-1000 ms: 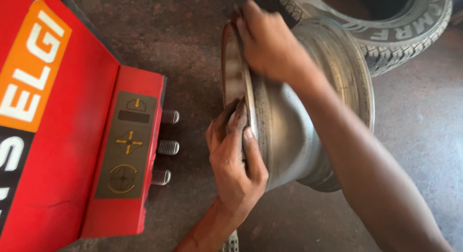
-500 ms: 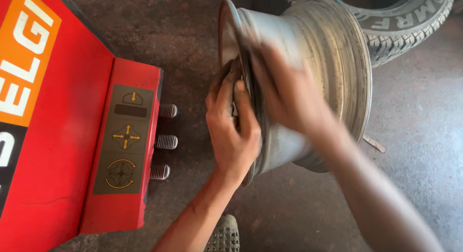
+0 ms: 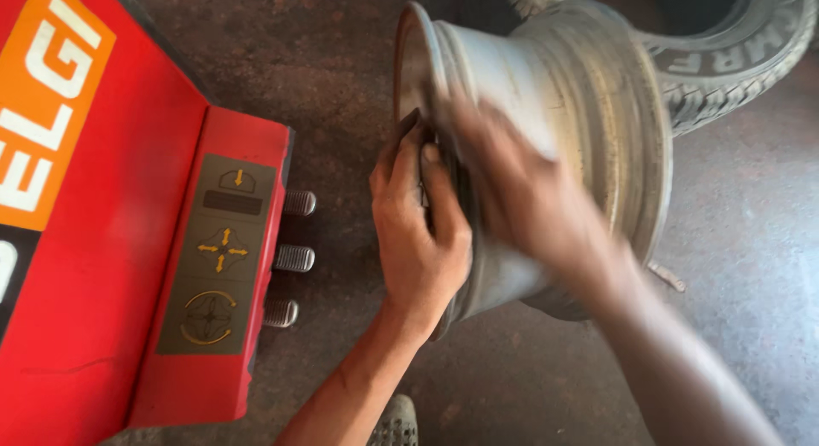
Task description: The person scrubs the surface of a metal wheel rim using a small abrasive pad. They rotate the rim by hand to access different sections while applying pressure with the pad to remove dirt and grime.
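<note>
A bare grey metal wheel rim stands on its edge on the concrete floor, its open face turned to the left. My left hand grips the rim's near flange at the lower left, fingers curled over the edge. My right hand is blurred with motion and lies across the rim's barrel just right of the left hand, palm pressed to the metal. I cannot tell if it holds anything.
A red machine with a panel of yellow arrow symbols fills the left side; three ribbed metal pedals stick out toward the rim. A black tyre lies behind the rim at top right. A shoe tip shows at the bottom.
My right hand has come down from the rim's top edge to the lower barrel beside my left hand. The left hand has kept its hold on the flange.
</note>
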